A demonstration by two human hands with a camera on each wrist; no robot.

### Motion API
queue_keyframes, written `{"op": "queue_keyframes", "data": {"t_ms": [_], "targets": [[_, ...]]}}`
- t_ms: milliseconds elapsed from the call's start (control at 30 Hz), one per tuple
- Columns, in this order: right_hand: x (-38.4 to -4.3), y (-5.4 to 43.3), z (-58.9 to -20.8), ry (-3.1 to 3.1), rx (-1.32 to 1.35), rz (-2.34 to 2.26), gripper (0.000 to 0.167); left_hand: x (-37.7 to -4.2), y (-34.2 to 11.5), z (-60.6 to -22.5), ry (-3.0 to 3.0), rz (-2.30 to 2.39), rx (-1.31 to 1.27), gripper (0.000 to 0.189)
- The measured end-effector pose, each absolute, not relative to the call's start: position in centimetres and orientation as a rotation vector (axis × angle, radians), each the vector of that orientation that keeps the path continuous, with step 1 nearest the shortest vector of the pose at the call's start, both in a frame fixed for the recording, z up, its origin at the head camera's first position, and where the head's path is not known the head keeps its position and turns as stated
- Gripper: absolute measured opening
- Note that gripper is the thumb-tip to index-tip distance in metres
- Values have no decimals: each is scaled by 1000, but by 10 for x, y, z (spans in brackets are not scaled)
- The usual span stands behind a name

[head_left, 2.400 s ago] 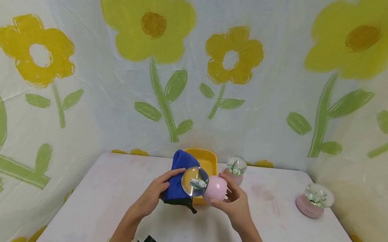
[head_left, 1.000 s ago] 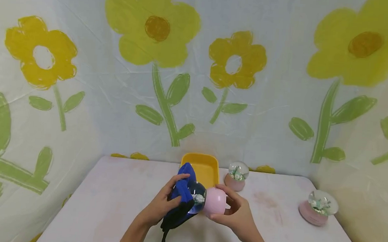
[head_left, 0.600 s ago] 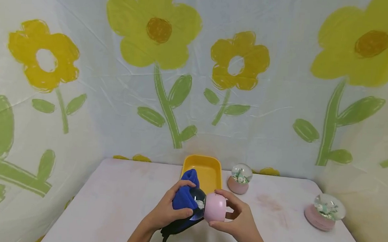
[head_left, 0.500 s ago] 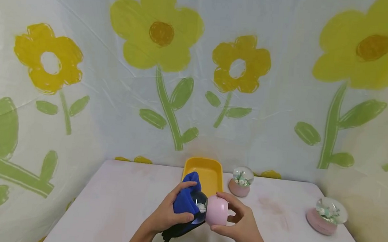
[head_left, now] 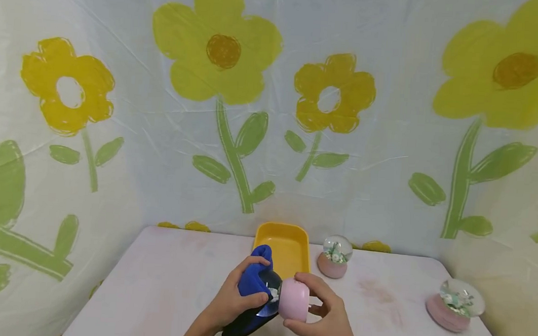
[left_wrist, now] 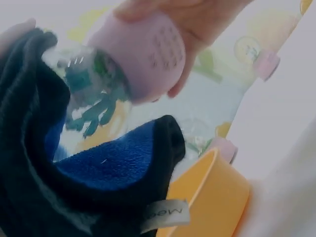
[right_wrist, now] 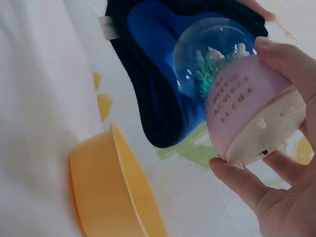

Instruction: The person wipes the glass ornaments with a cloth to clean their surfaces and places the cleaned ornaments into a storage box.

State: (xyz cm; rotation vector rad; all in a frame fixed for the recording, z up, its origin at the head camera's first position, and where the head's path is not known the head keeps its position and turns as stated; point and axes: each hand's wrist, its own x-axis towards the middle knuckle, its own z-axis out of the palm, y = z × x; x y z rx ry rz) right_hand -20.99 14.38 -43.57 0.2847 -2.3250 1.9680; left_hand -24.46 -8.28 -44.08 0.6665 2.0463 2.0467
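Observation:
A snow globe with a pink base [head_left: 294, 300] is held sideways above the table, its glass dome pointing left. My right hand [head_left: 327, 318] grips the base between thumb and fingers. Gold lettering and a whitish underside show on that base in the right wrist view. A blue cloth with a black edge [head_left: 250, 281] is folded around part of the dome, and my left hand [head_left: 230, 300] holds it there. In the left wrist view, the cloth's fuzzy blue inside [left_wrist: 113, 165] curves about the clear dome [left_wrist: 94, 98]. My left fingers are mostly hidden behind the cloth there.
A yellow tray [head_left: 304, 251] stands just behind the hands. Two more pink-based snow globes are on the table [head_left: 162, 279]: one [head_left: 332, 265] right of the tray, one [head_left: 448, 313] near the right edge. A flower-printed sheet [head_left: 368, 193] rises behind.
Earlier the dome was bare against the cloth; now the cloth wraps partly around it, with the left thumb in front. Lately the globe has shifted slightly left. The head view has tilted a little.

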Motion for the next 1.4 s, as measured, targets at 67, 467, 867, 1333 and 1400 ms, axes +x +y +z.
{"op": "queue_keyframes", "data": {"t_ms": [67, 467, 867, 1333, 1400], "targets": [[-208, 142, -435, -2320, 310, 1930, 64, -243, -82, -440, 2027, 2086, 664, 55], [-223, 152, -432, -2194, 277, 2351, 63, -245, -77, -441, 2074, 2191, 863, 68], [-208, 165, -414, -2411, 821, 1430, 81, -239, -67, -430, 1925, 2233, 520, 55], [-215, 169, -420, -2203, 1386, 763, 61, -234, -86, -444, 1864, 2157, 444, 54], [-216, 170, -423, -2290, 1330, 1019, 67, -234, -85, -445, 1887, 2160, 487, 53]]}}
